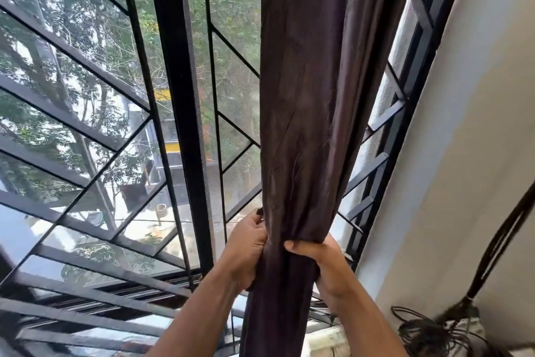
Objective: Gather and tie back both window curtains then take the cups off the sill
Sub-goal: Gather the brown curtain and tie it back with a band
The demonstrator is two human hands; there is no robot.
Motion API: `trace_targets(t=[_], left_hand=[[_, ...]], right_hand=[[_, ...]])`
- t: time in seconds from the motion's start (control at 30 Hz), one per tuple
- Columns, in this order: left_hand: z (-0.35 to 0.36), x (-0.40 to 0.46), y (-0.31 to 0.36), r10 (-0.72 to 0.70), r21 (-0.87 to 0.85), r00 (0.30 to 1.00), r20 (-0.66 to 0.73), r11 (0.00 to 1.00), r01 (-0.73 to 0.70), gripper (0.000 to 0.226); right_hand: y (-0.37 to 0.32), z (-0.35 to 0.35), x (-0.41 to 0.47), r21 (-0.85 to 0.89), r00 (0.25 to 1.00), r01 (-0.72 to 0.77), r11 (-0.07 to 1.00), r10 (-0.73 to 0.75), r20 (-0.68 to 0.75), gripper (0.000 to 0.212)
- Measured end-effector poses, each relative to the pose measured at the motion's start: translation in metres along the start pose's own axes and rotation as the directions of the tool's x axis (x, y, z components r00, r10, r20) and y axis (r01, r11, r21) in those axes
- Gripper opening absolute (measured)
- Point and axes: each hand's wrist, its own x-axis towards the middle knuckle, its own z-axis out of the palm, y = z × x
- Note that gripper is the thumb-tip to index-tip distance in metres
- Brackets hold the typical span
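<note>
Hands meet low on a dark purple curtain [304, 113] that hangs bunched into one thick roll in front of the window [115, 96]. The left hand [246, 249] presses on the left side of the roll, fingers curled into the cloth. The right hand [324, 264] wraps around the right side, with its thumb lying across the front. Both hands squeeze the curtain tight. A small dark thing pokes up above the left hand; it may be a tie, but it is too small to tell. Black bars [185, 125] cross the glass behind. A white wall [463, 154] stands to the right, with tangled black cords [428, 333] near its bottom.
</note>
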Motion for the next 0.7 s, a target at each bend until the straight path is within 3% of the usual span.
trace_targets(t=[0.07, 0.17, 0.23, 0.3, 0.37, 0.43, 0.53, 0.63, 0.7], left_hand=[[0.004, 0.001, 0.002, 0.100, 0.221, 0.992, -0.077, 0.972, -0.081, 0.021], [0.010, -0.003, 0.009, 0.258, 0.493, 0.964, -0.062, 0.848, -0.195, 0.025], [0.010, -0.005, 0.012, 0.344, 0.608, 0.930, -0.133, 0.769, -0.198, 0.045], [0.004, -0.009, 0.012, 0.401, 0.731, 0.903, -0.152, 0.661, -0.170, 0.045], [-0.007, -0.011, 0.005, 0.318, 0.721, 0.945, -0.084, 0.673, -0.162, 0.033], [-0.025, -0.017, -0.002, 0.139, 0.590, 0.990, -0.005, 0.800, -0.109, 0.007], [-0.054, -0.036, -0.008, -0.089, 0.490, 0.980, 0.178, 0.872, -0.010, 0.035], [-0.076, -0.047, -0.009, -0.122, 0.457, 0.939, 0.322, 0.888, -0.041, 0.028], [-0.084, -0.048, -0.008, -0.168, 0.499, 0.928, 0.333, 0.867, -0.022, 0.035]], right_hand=[[-0.004, -0.002, -0.002, 0.027, 0.999, -0.039, 0.999, 0.039, 0.021, 0.048], [-0.003, -0.001, -0.003, 0.019, 0.999, -0.036, 0.999, 0.036, 0.004, 0.043], [-0.001, -0.002, -0.003, 0.042, 1.000, -0.023, 0.999, 0.024, -0.020, 0.047], [0.000, -0.003, -0.002, 0.060, 1.000, -0.013, 0.998, 0.014, -0.018, 0.050], [0.000, -0.004, -0.003, 0.092, 1.000, -0.012, 0.996, 0.012, 0.002, 0.050], [-0.002, -0.003, -0.004, 0.109, 1.000, -0.016, 0.994, 0.013, 0.026, 0.043], [-0.003, -0.003, -0.004, 0.096, 1.000, -0.012, 0.995, 0.012, -0.006, 0.035], [-0.005, -0.005, 0.000, 0.097, 0.999, -0.021, 0.995, 0.025, -0.041, 0.033], [-0.007, -0.005, 0.001, 0.074, 0.998, -0.037, 0.997, 0.041, -0.052, 0.035]])
